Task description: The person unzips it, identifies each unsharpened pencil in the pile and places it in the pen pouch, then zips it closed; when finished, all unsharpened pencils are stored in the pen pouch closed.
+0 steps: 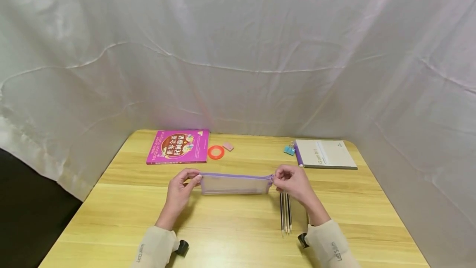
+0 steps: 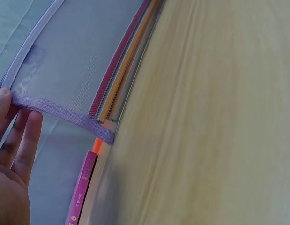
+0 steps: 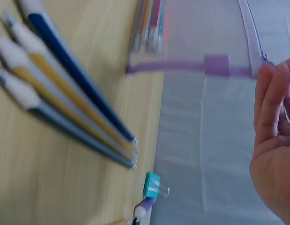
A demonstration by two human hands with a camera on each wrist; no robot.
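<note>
Held up above the table between both hands is a see-through mesh zip pencil case with purple edging. Its upper left corner is pinched by the left hand, thumb against fingers. At the other end, the right hand pinches the zip end near the slider. Several long thin pencils, red and orange among them, lie along the bottom inside the case. Below the right hand, several sharpened pencils lie side by side on the table, tips toward the person; the right wrist view shows blue, yellow and grey ones.
At the back left lies a pink book, with an orange-red tape roll and a pink eraser-like block beside it. A blue binder clip, a purple marker-like stick and a notebook are at the back right.
</note>
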